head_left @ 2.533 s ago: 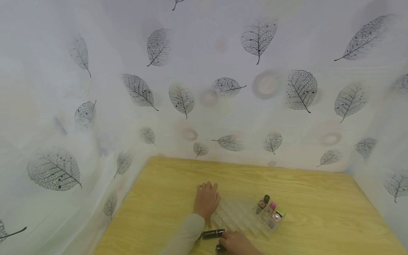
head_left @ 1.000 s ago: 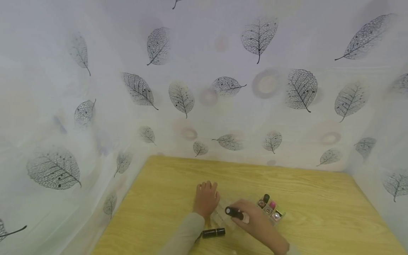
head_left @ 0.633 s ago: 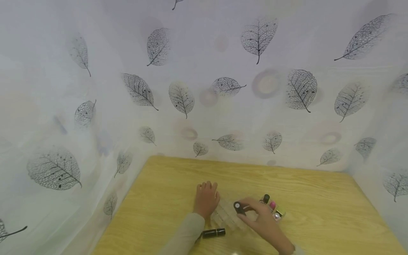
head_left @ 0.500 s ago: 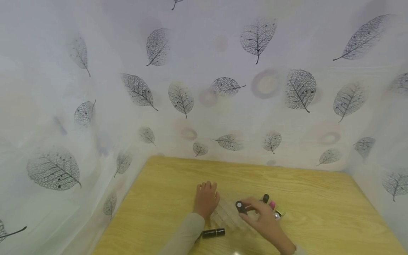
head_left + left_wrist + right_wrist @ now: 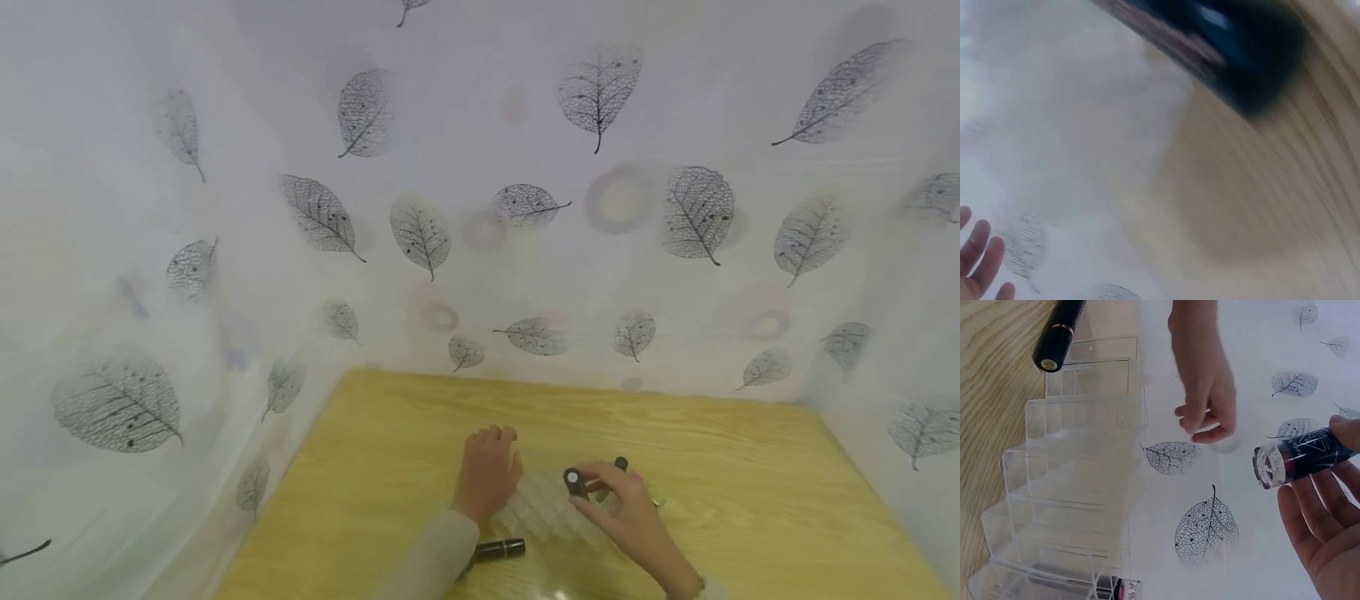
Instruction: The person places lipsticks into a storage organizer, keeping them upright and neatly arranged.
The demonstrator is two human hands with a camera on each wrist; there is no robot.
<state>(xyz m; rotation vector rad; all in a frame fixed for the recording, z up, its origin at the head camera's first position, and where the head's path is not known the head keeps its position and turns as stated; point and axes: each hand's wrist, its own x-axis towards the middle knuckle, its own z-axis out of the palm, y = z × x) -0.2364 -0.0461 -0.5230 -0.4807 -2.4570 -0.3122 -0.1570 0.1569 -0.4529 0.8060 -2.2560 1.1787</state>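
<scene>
My right hand point(image 5: 630, 515) pinches a black lipstick point(image 5: 574, 483) between thumb and fingers, above the clear stepped organizer point(image 5: 536, 504). In the right wrist view this lipstick point(image 5: 1307, 456) has a clear faceted end that points left, away from the palm of the right hand point(image 5: 1329, 531). My left hand point(image 5: 486, 473) is at the organizer's left side, its fingers loosely bent and holding nothing; the right wrist view shows the left hand point(image 5: 1210, 403) beyond the organizer point(image 5: 1066, 469). Another black lipstick tube point(image 5: 504, 549) lies on the table near the left sleeve.
Several lipsticks point(image 5: 621, 463) stand in the organizer's right-hand compartments, partly hidden behind the right hand. The wooden table point(image 5: 735, 475) runs back to a pale curtain point(image 5: 525, 275) with a leaf print. A dark tube point(image 5: 1235, 56) looms blurred in the left wrist view.
My right hand has picked up the black lipstick from the table's front, carried it up and rightward over the organizer. The other tube still lies near the left sleeve.
</scene>
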